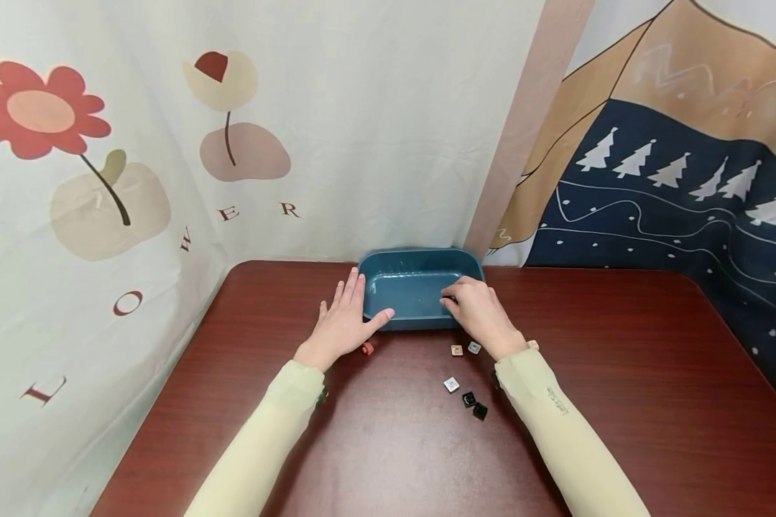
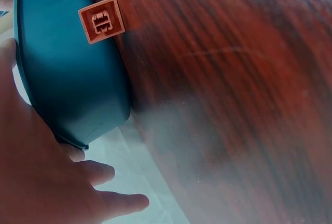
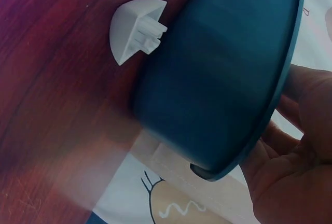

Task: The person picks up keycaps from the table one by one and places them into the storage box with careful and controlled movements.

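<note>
A blue-green plastic tray (image 1: 420, 324) stands at the table's back edge. My left hand (image 1: 345, 322) rests along its left end, fingers straight, thumb over the front rim. Over the tray's right part, my right hand (image 1: 478, 309) has thumb and fingers bent together around a small dark keycap (image 1: 450, 297), mostly hidden. An orange keycap (image 2: 101, 21) lies underside up by the tray's front in the left wrist view. Near the right wrist are a beige keycap (image 1: 456, 350) and a pale grey keycap (image 1: 474, 347). The right wrist view shows the grey one tipped on its side.
Closer on the table (image 1: 375, 445) lie a white keycap (image 1: 451, 385) and two black keycaps, one (image 1: 468, 399) beside the other (image 1: 480, 411). A printed curtain (image 1: 375, 143) hangs right behind the table's back edge and the tray.
</note>
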A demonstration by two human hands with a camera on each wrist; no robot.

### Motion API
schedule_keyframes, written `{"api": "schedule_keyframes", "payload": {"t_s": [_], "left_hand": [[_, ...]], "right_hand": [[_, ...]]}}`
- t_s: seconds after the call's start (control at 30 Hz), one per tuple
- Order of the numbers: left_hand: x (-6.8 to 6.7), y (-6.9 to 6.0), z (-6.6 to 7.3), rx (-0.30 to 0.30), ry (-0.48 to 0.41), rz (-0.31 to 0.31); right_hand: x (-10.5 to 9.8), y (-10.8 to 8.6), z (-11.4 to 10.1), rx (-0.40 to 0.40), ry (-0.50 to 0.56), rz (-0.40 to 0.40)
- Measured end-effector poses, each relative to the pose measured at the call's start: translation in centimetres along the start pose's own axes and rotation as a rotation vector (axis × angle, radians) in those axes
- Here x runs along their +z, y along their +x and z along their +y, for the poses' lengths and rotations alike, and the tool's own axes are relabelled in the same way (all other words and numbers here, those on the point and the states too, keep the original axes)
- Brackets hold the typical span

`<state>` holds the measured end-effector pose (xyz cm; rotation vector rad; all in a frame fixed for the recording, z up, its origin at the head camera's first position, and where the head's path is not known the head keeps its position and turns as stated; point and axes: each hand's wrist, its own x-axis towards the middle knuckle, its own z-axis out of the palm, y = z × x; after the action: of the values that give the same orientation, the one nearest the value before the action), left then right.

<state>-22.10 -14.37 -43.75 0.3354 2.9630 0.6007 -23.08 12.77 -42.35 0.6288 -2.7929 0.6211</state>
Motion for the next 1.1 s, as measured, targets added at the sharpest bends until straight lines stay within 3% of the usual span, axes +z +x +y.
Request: {"api": "schedule_keyframes", "payload": {"t_s": [0.53, 0.83, 1.1], "left_hand": [[-0.1, -0.1, 0.0, 0.004, 0.001, -0.003], [-0.2, -0.1, 0.0, 0.001, 0.001, 0.000], [-0.1, 0.0, -0.1, -0.003, -0.005, -0.004]], "right_hand": [[0.1, 0.2, 0.2, 0.037, 0.014, -0.023], [-0.3, -0.6, 0.1, -0.012, 0.050, 0.113], [-1.9, -1.5, -0.4, -0.019, 0.048, 0.164]]}}
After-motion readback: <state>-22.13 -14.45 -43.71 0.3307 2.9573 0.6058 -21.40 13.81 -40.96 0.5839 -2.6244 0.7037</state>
